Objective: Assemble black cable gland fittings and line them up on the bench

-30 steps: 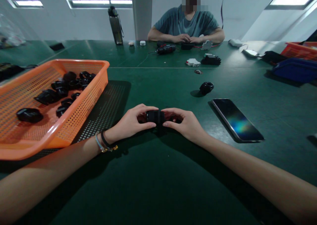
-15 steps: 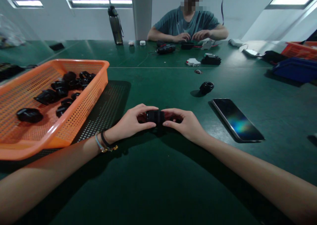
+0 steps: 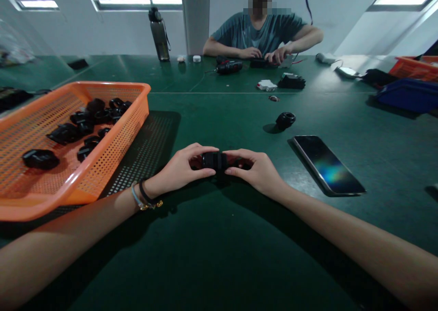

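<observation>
Between my two hands is a small black ribbed cylindrical part, held just above or on the green table; I cannot tell which. My left hand, with bands at its wrist, pinches the left end between thumb and fingers. The right end is gripped the same way by my right hand. Beyond my right hand, a similar black round part lies alone on the table. To the left, an orange perforated basket holds several black parts.
A smartphone lies right of my hands. Farther back are a power drill, a white piece, a black block and a water bottle. A blue bin stands at right. Across the table sits a person.
My hands and the black part have stayed almost still. Across the table, the person's one arm has lifted at the elbow and that hand has shifted over the black item there.
</observation>
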Action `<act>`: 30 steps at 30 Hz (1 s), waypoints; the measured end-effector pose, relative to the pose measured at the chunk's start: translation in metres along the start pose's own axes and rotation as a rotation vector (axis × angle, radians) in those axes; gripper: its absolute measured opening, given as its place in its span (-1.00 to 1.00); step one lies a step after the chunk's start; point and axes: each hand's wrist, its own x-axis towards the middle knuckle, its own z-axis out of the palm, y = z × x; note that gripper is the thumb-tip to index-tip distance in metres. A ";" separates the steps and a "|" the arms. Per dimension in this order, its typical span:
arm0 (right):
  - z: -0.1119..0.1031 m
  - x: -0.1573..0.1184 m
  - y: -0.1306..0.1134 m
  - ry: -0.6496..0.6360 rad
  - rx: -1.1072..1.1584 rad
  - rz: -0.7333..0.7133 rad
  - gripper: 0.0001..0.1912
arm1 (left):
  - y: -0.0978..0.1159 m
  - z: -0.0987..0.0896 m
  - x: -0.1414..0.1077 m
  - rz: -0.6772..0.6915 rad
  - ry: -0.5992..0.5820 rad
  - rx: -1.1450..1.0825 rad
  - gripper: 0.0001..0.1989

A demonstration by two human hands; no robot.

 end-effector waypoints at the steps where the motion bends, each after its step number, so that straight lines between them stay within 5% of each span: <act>1: 0.000 0.000 0.000 0.003 0.013 0.002 -0.65 | 0.000 0.000 0.000 0.001 0.001 0.001 -0.60; 30: 0.000 0.000 -0.002 -0.020 0.097 0.025 -0.69 | 0.001 -0.001 0.000 0.001 -0.005 0.027 -0.60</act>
